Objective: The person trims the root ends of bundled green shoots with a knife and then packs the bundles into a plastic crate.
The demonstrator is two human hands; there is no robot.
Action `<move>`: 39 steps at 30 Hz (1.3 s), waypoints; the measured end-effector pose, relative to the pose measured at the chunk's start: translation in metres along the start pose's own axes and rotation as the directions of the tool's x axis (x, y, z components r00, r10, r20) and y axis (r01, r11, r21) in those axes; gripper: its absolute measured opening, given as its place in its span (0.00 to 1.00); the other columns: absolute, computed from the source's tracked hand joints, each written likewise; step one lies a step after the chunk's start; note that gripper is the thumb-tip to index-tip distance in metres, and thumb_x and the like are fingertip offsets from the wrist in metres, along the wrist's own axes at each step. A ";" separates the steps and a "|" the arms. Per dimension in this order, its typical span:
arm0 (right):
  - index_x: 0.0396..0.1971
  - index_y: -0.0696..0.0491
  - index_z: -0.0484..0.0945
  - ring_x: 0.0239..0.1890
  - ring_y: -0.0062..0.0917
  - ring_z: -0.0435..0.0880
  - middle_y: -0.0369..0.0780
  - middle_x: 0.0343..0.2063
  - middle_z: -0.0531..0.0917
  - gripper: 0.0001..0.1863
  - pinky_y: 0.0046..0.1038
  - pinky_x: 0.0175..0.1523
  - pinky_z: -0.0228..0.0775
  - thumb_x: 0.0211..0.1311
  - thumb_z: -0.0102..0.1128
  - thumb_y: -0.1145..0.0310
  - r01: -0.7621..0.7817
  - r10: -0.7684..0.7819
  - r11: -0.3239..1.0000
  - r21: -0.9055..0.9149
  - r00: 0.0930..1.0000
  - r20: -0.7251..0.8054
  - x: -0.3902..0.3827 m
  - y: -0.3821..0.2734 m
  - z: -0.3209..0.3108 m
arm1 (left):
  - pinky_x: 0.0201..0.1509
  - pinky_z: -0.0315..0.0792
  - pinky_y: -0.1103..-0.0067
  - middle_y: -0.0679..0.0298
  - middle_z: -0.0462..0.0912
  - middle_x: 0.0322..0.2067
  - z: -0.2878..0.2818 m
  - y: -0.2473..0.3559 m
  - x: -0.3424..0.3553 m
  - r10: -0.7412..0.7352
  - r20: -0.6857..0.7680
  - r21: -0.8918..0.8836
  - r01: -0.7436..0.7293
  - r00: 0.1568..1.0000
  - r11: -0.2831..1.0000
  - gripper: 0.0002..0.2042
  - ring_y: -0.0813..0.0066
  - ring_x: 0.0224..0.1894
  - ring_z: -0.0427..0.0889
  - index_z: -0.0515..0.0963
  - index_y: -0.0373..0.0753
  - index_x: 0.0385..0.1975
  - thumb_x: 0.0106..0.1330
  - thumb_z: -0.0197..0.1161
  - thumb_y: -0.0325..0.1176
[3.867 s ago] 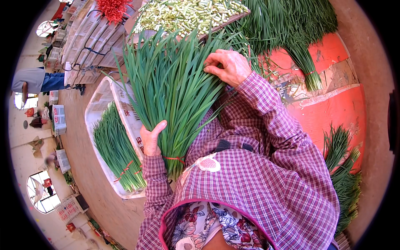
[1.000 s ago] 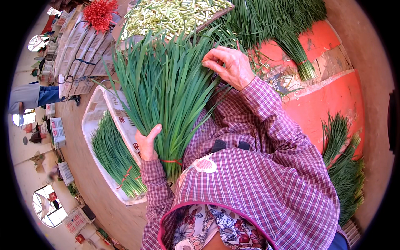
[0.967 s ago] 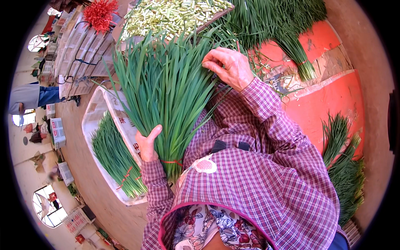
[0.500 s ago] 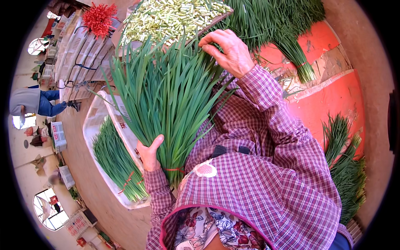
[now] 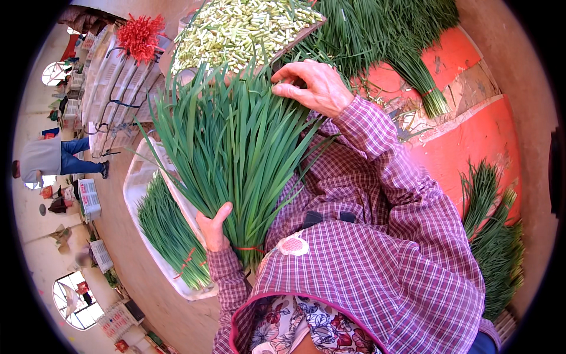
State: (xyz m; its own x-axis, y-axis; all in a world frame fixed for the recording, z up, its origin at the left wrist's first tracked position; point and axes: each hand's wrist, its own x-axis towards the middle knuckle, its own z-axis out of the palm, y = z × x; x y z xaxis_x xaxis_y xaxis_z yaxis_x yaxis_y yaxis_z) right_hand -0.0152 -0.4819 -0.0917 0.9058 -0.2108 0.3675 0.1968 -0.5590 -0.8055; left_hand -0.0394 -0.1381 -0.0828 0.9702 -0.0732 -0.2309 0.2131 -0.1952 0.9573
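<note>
A big bunch of long green chive leaves (image 5: 236, 153) fans out in front of me, tied near its base with a red band. My left hand (image 5: 213, 227) grips the bunch just above the band. My right hand (image 5: 309, 87) rests on the leaf tips at the top right of the fan, fingers curled among them. My plaid sleeves cover both forearms.
A white tray (image 5: 138, 183) at the left holds another tied green bunch (image 5: 168, 233). A crate of pale cut stems (image 5: 242, 29) stands behind. More green bunches (image 5: 383, 41) lie on an orange surface (image 5: 471, 141), others at right (image 5: 495, 236). A person (image 5: 53, 159) walks at far left.
My right hand has moved up and left along the leaf tips, away from my body. The bunch now fans a little more upright. The person at far left has walked on.
</note>
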 end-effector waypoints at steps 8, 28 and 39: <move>0.28 0.53 0.80 0.26 0.24 0.77 0.37 0.20 0.78 0.12 0.28 0.33 0.68 0.51 0.62 0.59 -0.109 0.102 0.989 0.101 0.992 0.069 0.001 -0.002 0.005 | 0.49 0.69 0.78 0.62 0.77 0.42 -0.004 -0.004 0.000 0.001 0.004 0.010 -0.001 1.000 1.000 0.28 0.72 0.41 0.76 0.69 0.31 0.49 0.44 0.70 0.26; 0.29 0.47 0.81 0.43 0.31 0.70 0.39 0.37 0.76 0.13 0.34 0.51 0.58 0.52 0.60 0.53 0.196 -0.194 0.981 -0.014 0.954 -0.230 -0.003 -0.011 -0.005 | 0.48 0.70 0.77 0.61 0.78 0.41 0.003 0.001 -0.004 0.016 0.014 0.035 -0.016 1.000 0.999 0.26 0.71 0.40 0.77 0.70 0.31 0.47 0.45 0.68 0.24; 0.29 0.56 0.77 0.36 0.22 0.76 0.37 0.30 0.79 0.10 0.24 0.45 0.68 0.59 0.55 0.64 0.062 0.276 0.786 0.615 0.855 -0.439 0.007 0.002 0.017 | 0.47 0.70 0.78 0.62 0.78 0.40 0.005 0.006 -0.007 0.035 -0.003 0.028 -0.035 0.999 0.999 0.25 0.73 0.40 0.76 0.72 0.31 0.45 0.43 0.70 0.26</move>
State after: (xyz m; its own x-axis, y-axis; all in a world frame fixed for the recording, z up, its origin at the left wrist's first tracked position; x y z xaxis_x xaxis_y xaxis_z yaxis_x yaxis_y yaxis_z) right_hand -0.0025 -0.4711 -0.0990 0.6640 -0.6866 0.2963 0.4419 0.0406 -0.8962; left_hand -0.0452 -0.1440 -0.0761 0.9774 -0.0774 -0.1967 0.1757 -0.2195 0.9596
